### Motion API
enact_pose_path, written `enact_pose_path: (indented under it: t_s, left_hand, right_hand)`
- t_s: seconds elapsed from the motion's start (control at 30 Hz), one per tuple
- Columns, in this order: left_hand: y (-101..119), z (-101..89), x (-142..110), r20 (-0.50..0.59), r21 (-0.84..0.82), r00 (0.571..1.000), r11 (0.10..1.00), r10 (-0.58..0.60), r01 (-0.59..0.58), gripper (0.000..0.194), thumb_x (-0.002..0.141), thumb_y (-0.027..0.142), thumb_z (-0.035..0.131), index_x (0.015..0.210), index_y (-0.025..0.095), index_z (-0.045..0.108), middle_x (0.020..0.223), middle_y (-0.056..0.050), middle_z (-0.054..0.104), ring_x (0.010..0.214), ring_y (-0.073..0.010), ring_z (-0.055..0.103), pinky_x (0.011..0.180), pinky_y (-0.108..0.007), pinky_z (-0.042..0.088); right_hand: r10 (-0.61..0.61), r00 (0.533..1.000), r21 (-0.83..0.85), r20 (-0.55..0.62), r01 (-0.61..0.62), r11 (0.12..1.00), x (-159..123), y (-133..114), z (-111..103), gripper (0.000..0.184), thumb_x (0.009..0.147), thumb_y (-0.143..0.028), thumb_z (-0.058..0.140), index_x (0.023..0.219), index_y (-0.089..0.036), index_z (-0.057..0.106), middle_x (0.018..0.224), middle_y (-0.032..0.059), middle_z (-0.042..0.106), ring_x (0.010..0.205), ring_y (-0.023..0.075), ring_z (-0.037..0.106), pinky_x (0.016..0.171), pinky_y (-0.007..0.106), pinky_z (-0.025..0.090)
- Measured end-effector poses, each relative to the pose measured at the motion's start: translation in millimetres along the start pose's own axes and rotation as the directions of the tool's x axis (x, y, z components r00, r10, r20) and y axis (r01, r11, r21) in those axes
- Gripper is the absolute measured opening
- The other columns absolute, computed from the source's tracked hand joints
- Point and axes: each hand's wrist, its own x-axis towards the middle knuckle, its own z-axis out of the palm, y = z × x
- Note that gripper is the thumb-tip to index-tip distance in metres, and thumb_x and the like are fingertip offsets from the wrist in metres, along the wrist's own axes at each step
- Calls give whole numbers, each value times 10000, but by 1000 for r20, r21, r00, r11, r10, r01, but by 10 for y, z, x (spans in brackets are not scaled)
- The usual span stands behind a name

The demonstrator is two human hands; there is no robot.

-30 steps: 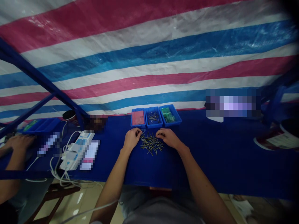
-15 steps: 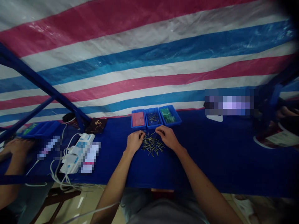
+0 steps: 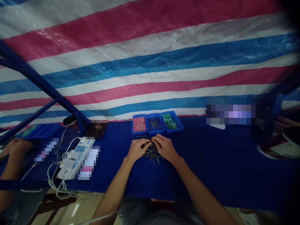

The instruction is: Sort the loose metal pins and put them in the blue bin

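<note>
On the blue tabletop lies a loose pile of thin brass-coloured screws (image 3: 152,157), partly covered by my fingers. My left hand (image 3: 138,149) is closed in a pinch at the pile's left side, with a small dark thing I cannot make out at its fingers. From the right, my right hand (image 3: 166,147) reaches over the pile, thumb and fingers pinched together. Both sets of fingertips meet above the screws. The thin screw seen earlier in the right fingertips is hidden by the fingers now.
Behind the hands stand three blue bins: one with a pink block (image 3: 139,124), one with loose screws (image 3: 154,123), one with green packets (image 3: 168,121). A white power strip (image 3: 76,157) with cables lies left. Another person's hands (image 3: 20,147) rest farther left; a cup (image 3: 278,143) stands right.
My right hand has moved left and inward, so its fingertips now meet those of my left hand over the pile. The view has tilted slightly upward.
</note>
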Motion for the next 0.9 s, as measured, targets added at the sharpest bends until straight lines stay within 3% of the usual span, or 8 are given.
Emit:
enact_pose_path:
  t_s: [0.17, 0.33, 0.63, 0.9]
  left_hand:
    - [2, -3, 16, -98, -58, 995, 998, 27, -33, 249, 947, 356, 588, 939, 174, 757, 790, -55, 683, 612, -121, 572, 629, -244, 480]
    - [-8, 6, 26, -184, -159, 980, 986, -69, 40, 196, 925, 323, 618, 929, 172, 743, 765, -41, 705, 605, -121, 607, 615, -242, 504]
    - [15, 1, 14, -108, -244, 986, 965, -123, 94, 167, 904, 324, 641, 917, 169, 703, 781, -33, 744, 634, -133, 676, 639, -233, 530]
    - [-19, 20, 23, -127, -223, 984, 970, -122, 92, 183, 898, 344, 653, 862, 182, 728, 825, -43, 751, 722, -162, 688, 710, -264, 539]
  right_hand:
    - [46, 999, 69, -1, -46, 997, 6, -47, 7, 218, 1019, -293, 446, 1135, -237, 621, 947, 61, 686, 837, 187, 650, 756, 286, 467]
    - [84, 996, 98, 23, -86, 991, 15, -45, 27, 199, 1000, -244, 470, 1163, -239, 584, 989, 44, 698, 864, 182, 663, 756, 277, 458]
    - [39, 998, 31, 57, -41, 999, 8, 9, 101, 247, 1027, -271, 440, 1168, -249, 642, 1043, 51, 688, 914, 176, 664, 793, 275, 480]
    - [12, 999, 45, 36, -14, 999, -2, 13, 69, 252, 1030, -304, 449, 1115, -252, 681, 957, 42, 682, 852, 163, 649, 766, 264, 473]
